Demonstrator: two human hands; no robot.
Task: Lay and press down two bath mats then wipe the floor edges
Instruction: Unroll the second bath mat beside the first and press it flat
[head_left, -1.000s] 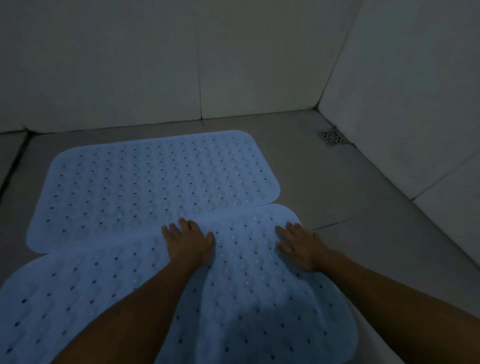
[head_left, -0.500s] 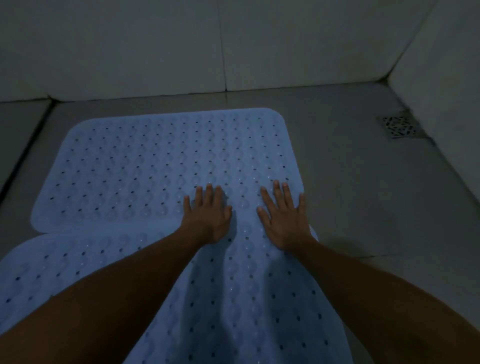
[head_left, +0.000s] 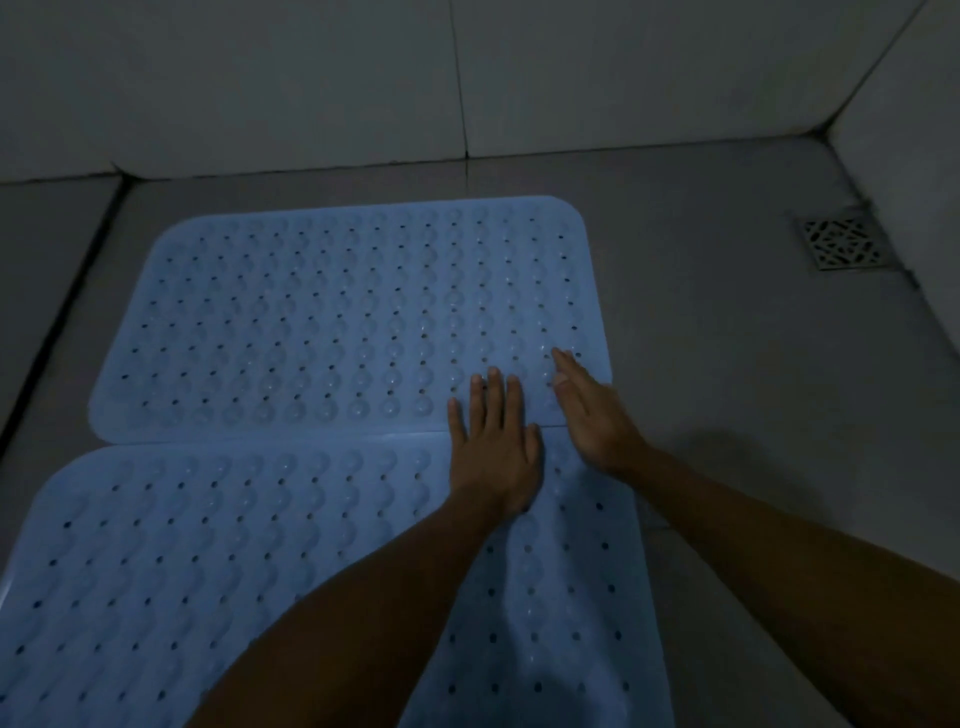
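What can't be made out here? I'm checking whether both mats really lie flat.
- Near mat, head view: its near and left ends are cut off by the frame edge, and both forearms cover part of it.
- Seam under the left hand and right hand: hidden by the hands.
- Far mat: dim light hides whether it sticks to the floor.
- Floor drain: too dark for detail.

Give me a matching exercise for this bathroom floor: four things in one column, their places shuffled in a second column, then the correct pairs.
Things
1. far mat
2. near mat
3. floor drain
4. left hand

Places
A. by the right wall
B. flat across the seam between both mats
C. closest to the back wall
D. closest to the person

Pairs: 1-C, 2-D, 3-A, 4-B
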